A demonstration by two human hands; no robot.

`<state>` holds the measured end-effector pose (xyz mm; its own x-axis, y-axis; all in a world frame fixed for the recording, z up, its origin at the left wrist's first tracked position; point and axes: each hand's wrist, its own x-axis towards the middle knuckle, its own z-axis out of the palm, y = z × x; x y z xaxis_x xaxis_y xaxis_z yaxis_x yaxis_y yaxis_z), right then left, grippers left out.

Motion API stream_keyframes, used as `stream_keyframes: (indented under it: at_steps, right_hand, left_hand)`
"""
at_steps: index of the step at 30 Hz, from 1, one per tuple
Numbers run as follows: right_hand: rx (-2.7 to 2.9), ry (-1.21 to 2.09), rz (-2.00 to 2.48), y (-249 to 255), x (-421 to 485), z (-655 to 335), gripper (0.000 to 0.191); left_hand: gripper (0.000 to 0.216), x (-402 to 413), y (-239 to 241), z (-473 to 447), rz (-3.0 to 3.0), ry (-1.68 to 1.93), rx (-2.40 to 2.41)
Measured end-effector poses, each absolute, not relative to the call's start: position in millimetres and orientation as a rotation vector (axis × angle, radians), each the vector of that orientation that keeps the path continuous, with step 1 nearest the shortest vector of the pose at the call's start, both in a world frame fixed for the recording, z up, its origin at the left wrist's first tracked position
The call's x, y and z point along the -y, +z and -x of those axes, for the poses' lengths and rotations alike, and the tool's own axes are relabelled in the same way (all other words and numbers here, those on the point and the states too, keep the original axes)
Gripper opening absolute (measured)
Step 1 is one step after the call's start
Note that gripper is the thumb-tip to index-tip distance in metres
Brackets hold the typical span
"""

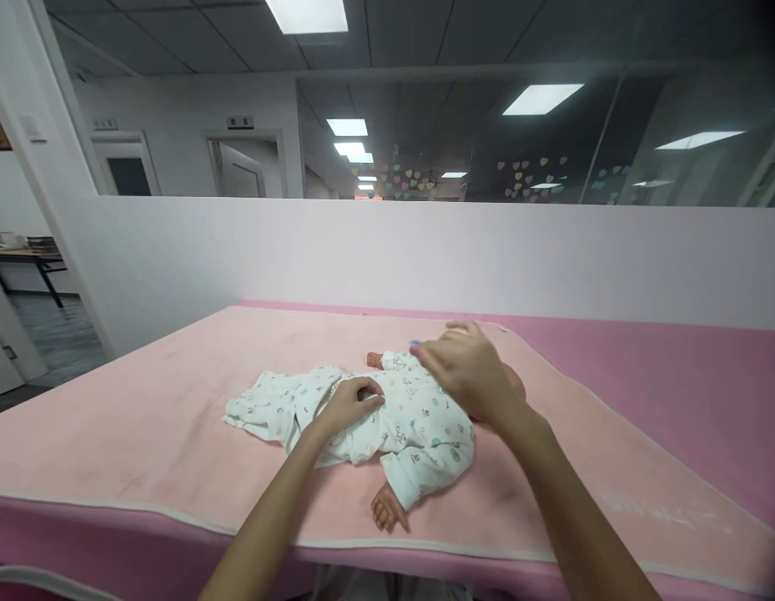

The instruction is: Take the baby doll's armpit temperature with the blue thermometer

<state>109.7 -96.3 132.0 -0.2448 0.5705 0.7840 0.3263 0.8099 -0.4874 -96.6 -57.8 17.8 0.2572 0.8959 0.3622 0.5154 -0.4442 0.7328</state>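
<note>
A baby doll (387,507) in a white patterned romper (418,426) lies on a pale pink blanket (143,417), head to the right, legs to the left. My left hand (349,402) rests on the romper at the doll's middle, fingers curled and pinching the cloth. My right hand (465,367) hovers over the doll's chest and head, fingers bent loosely and apart, holding nothing I can see. The doll's head is mostly hidden behind my right hand. One doll hand sticks out toward me, the other pokes out at the far side.
The blanket covers a pink table (675,376) that runs off to the right. A low white partition wall (387,250) stands behind it, with glass above. At far left a doorway opens to a desk (24,255).
</note>
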Motion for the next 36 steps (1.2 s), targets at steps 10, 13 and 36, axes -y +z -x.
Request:
stream_keyframes:
  at_steps: [10,13,36]
  right_hand:
    - [1.934,0.244,0.874,89.6,98.9,-101.8,0.053]
    - [1.928,0.401,0.958,74.7,103.4,-116.1,0.054]
    - [2.18,-0.397,1.213,-47.8,111.4,-253.1,0.043]
  left_hand:
    - [0.021,57.0,15.8,97.2,-2.084,1.073,-1.288]
    - [0.021,55.6,14.7,96.8,-2.074,1.071,-1.272]
    - [0.024,39.6,45.9,25.7,-2.452,1.127,-1.207]
